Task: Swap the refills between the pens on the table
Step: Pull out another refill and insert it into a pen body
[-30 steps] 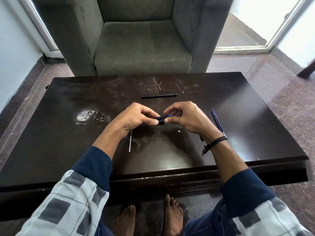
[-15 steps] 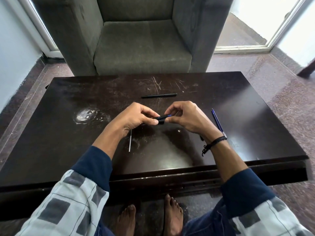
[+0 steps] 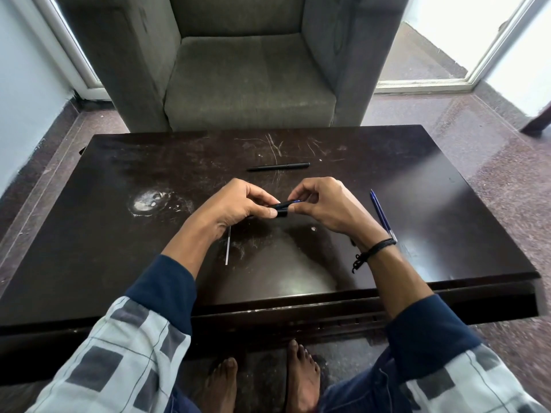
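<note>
Both hands meet over the middle of the dark wooden table (image 3: 119, 239). My left hand (image 3: 238, 204) grips the black end of a dark pen (image 3: 282, 205), and my right hand (image 3: 325, 204) pinches its blue end between thumb and fingers. The pen is held just above the tabletop; most of it is hidden inside the hands. A thin pale refill (image 3: 228, 245) lies on the table under my left wrist. A black pen (image 3: 278, 166) lies crosswise beyond the hands. To the right of my right hand lies a blue pen (image 3: 381, 214).
A grey armchair (image 3: 250, 70) stands close behind the table's far edge. A whitish stain (image 3: 149, 201) marks the tabletop at the left. My bare feet (image 3: 262, 383) are under the table's near edge. A glass door opens at the back right.
</note>
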Motion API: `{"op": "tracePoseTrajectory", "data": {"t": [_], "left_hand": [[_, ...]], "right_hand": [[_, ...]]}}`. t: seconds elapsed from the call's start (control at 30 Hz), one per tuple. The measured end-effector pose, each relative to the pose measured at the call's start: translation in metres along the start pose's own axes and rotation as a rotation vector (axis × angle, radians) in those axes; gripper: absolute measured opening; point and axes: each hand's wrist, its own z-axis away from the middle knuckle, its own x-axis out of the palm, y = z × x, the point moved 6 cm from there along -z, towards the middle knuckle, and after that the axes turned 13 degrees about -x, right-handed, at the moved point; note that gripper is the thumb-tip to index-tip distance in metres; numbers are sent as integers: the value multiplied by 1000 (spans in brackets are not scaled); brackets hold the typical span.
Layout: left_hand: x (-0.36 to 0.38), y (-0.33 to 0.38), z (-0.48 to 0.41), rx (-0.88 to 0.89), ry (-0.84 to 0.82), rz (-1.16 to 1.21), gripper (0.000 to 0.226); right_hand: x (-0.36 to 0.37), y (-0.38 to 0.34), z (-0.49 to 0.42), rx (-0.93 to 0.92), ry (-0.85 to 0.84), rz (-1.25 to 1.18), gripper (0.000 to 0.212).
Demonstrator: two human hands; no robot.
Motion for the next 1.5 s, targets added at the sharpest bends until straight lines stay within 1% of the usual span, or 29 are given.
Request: {"op": "tracePoseTrajectory", "data": {"t": [0.23,0.37,0.47,0.63,0.77,0.87,1.0,1.17,1.27,1.4,1.5], "left_hand": [[1,-1,-1,3,-5,9,23],[0,-2,-2,5,-1,4,23],[-1,-2,-2,7,0,1,23],[-1,-3,-3,0,5,9,22],[-1,-2,-3,7,8,6,22],[-2,-1,-3,13,14,4,23],[0,-1,-2,15,5,2,23],[0,-1,-3,19,10,-7,23],[0,-1,-2,16,6,-15,22],[-1,-1,-3,15,12,-20,23],[-1,-1,-4,23,26,-17,23]], "right_hand": [[-2,0,0,-1,2,2,15],[-1,0,1,12,1,0,9],[-1,-2,1,9,-6,6,9],[-3,-2,1,4,-4,-5,19],[-1,-1,1,24,-8,-1,7],[-1,-2,1,21,-8,30,13],[-2,-2,1,11,-5,-10,18],[-1,-5,2,7,-9,11,6],[-1,-5,2,15,-10,36,8],[-1,-5,2,6,-20,4,13],[0,-6,2,12,-16,20,7]]}}
